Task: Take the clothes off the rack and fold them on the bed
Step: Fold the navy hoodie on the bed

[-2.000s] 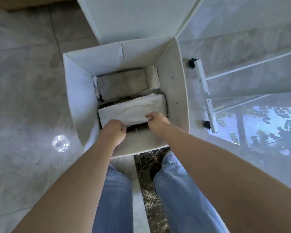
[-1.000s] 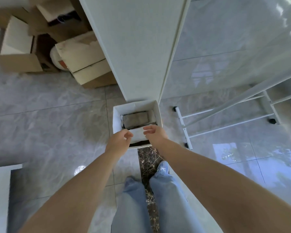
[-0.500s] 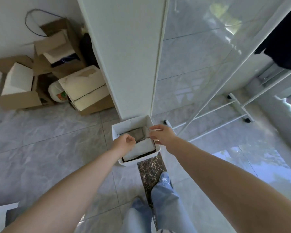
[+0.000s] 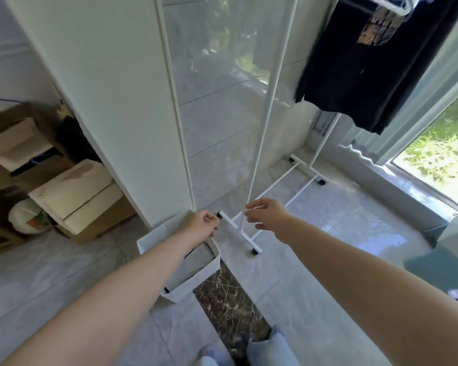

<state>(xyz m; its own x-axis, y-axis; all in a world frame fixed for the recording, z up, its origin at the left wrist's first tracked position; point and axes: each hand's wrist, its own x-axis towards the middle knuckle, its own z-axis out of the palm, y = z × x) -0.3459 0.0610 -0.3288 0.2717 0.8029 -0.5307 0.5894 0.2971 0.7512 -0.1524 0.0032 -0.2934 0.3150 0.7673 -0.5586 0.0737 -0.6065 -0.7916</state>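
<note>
A black T-shirt with a printed patch hangs on a white hanger at the top right of a white clothes rack. The rack's wheeled base stands on the floor. Below my arms sits a white fabric box with folded clothes inside, mostly hidden by my left forearm. My left hand hovers above the box with loosely curled fingers and holds nothing. My right hand is raised in front of the rack's upright pole, fingers relaxed and empty.
A white wall corner rises just behind the box. Cardboard boxes are piled on the left floor. A window with a sill is at the right. A teal and white object stands at the right edge. Grey floor tiles lie around.
My hands have left the folded clothes in the box and lifted. The view has risen and swung right, so the rack and the hanging black shirt now show.
</note>
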